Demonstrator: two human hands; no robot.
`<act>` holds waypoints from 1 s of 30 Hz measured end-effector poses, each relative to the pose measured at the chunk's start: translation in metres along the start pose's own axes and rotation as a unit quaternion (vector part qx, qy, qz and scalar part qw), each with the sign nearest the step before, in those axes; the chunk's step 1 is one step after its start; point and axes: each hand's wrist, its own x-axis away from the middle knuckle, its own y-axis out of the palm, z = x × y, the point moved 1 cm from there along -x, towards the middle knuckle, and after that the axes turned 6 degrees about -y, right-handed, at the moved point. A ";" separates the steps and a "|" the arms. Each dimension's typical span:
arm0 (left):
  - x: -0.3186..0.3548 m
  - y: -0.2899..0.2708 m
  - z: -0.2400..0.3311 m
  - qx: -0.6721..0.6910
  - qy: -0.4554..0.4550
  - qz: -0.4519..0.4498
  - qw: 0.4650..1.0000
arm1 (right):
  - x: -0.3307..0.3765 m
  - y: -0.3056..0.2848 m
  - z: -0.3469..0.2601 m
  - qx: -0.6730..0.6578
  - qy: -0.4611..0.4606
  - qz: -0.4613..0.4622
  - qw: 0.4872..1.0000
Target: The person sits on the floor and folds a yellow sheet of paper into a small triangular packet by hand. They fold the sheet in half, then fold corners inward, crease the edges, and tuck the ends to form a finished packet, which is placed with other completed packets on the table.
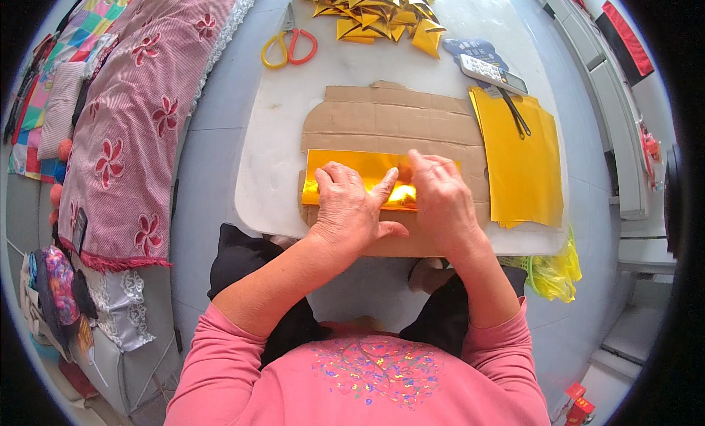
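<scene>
"Gold paper [371, 161] lies on the cardboard [393, 121] on the white table [275, 154]. How is it held?"

"From far off, I see the left hand [346, 209] on it, thumb spread wide from the fingers, maybe to keep it still. The right hand [446, 206] is curled over it; I can't tell if it pinches."

"And the stacked sheets [518, 169]?"

"They sit to the right, likely for easy reach."

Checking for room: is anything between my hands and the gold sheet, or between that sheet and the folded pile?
Nothing visible. Your left hand is on the sheet, your right hand over its right part. Toward the pile lie only flat cardboard and tabletop; the scissors sit off to the left, the phone to the right.
</scene>
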 end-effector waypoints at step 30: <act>0.002 0.019 0.003 -0.106 -0.053 0.090 0.989 | -0.016 0.023 -0.030 0.080 -0.081 -0.070 0.991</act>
